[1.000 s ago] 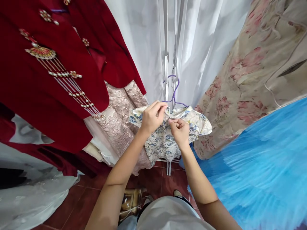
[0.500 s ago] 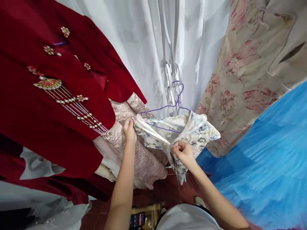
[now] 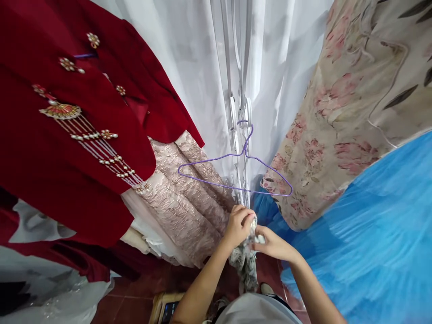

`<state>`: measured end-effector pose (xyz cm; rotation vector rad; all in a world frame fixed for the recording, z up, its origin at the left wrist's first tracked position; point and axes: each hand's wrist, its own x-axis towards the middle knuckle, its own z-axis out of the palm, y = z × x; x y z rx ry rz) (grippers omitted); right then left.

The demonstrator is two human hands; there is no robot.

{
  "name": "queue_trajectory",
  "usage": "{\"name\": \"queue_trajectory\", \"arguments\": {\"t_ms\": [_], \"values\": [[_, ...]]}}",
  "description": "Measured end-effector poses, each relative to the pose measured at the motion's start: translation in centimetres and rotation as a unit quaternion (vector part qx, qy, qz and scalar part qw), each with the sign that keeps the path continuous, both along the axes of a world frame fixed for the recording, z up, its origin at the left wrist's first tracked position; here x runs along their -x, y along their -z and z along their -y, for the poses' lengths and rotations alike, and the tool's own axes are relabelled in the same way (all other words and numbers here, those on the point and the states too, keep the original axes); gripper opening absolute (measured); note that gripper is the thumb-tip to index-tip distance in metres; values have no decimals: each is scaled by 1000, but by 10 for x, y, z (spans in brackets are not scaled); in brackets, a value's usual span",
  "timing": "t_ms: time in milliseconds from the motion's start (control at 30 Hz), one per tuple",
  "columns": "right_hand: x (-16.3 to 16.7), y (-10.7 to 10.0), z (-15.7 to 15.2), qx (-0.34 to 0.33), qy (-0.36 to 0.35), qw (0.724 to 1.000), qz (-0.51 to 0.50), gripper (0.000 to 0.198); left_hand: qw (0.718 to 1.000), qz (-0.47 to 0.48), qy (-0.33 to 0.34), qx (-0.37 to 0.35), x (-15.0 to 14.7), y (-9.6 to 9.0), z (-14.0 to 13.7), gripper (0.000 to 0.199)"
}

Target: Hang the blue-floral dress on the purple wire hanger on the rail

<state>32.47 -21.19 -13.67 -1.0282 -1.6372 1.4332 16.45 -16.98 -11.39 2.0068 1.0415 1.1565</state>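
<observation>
A floral garment (image 3: 248, 265), white with blue and dark flowers, hangs bunched in front of my body, off the hanger. My left hand (image 3: 240, 226) is closed on its upper end. On the other side, my right hand (image 3: 272, 244) has white cloth of the same garment between thumb and fingers; part of that grip is blurred. Just above both hands, a bare purple wire hanger (image 3: 245, 150) hangs by its hook from a white ring on the stand. Neither hand touches it.
To the left hang a dark red jacket (image 3: 111, 189) with beaded ornaments and a pink brocade skirt (image 3: 189, 216). A floral dress (image 3: 324, 135) and blue tulle (image 3: 371, 234) hang on the right. Behind are white curtains (image 3: 189, 58). A phone (image 3: 168, 310) lies low on a wooden stool.
The floral garment has come off the purple hanger and is gathered into a bunch. Both hands have moved lower and closer together, the left one to the right.
</observation>
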Motion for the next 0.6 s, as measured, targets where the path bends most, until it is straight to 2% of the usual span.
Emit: {"name": "queue_trajectory", "arguments": {"t_ms": [67,167,267,333,400,467,600], "values": [[-11,-3,2,61,-52,995,-57,21,995,31,36,85,-18,8,-1,30],[-29,-5,5,105,-8,989,-100,35,967,90,97,215,-32,32,2,36],[-62,-19,11,83,-10,994,-76,36,934,77,175,302,-33,57,21,39],[-92,-37,11,32,8,999,-35,36,915,27,207,345,-32,69,39,35],[-124,-57,6,-47,58,997,9,35,914,-50,195,352,-30,74,58,28],[-152,-75,-6,-128,103,986,35,34,931,-106,144,317,-29,72,70,22],[-176,-95,-51,-227,188,955,10,30,973,-107,2,202,-26,50,72,24]]}}
